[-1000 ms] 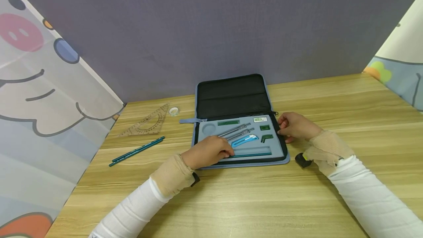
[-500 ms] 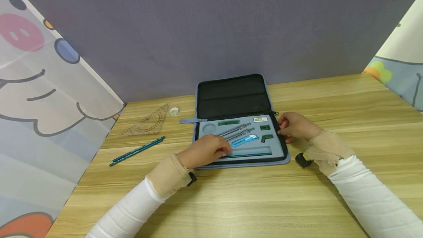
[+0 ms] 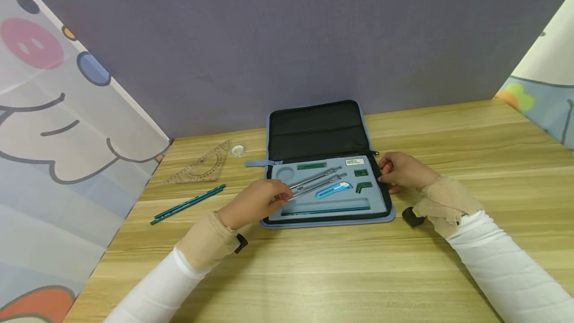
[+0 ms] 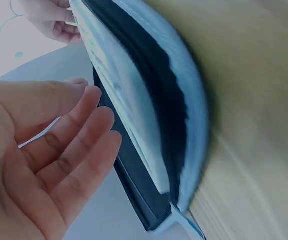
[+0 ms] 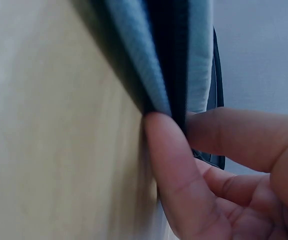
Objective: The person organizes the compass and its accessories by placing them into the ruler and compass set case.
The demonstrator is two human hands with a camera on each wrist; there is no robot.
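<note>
A blue zip case (image 3: 319,124) lies unfolded on the table, black inside its lid. Its grey foam tray carries a pair of silver compasses (image 3: 316,177), a blue utility knife (image 3: 334,190), a dark teal pencil (image 3: 325,211), a white eraser (image 3: 355,162) and several small green pieces (image 3: 311,166). My left hand (image 3: 256,202) hovers over the tray's left side, by the compasses' near ends; in the left wrist view its loosely bent fingers (image 4: 79,185) hold nothing. At the case's right edge, my right hand (image 3: 408,171) pinches the rim between thumb and finger (image 5: 176,170).
Two teal pencils (image 3: 188,204) lie side by side on the table, left of the case. Behind them are a clear set square (image 3: 217,166) and a small tape roll (image 3: 237,150). A grey partition (image 3: 287,39) stands at the table's back edge.
My left hand has moved left, away from the pencil in the tray, baring its left end and more of the compasses. My right hand has stayed at the case's edge.
</note>
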